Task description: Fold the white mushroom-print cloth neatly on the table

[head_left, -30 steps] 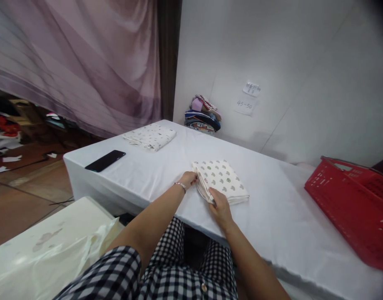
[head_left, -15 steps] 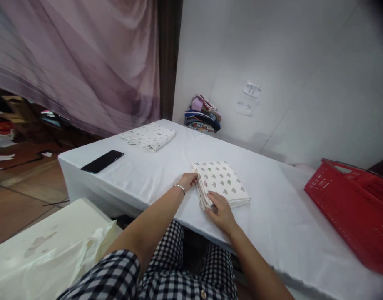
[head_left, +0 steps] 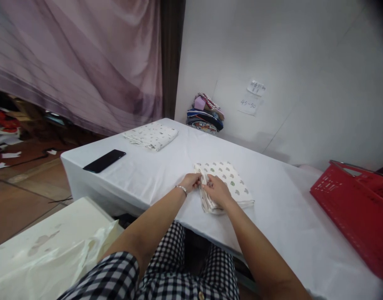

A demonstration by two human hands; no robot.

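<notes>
White table: red basket on its right end; folded cloth lying on its near side. Right hand, over the table's near side: fingers bent on the cloth's left folds. Left hand, beside it: fingers curled together, touching the cloth's left edge. Whether either clamps the cloth cannot be told.

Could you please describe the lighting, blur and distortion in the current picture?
Head view: dim light, faint shadow low on the wall; print on the near cloth distinct, left hand and right hand soft; upper note too blurred to read; basket apparently stretched by the lens; top right corner dark.
</notes>
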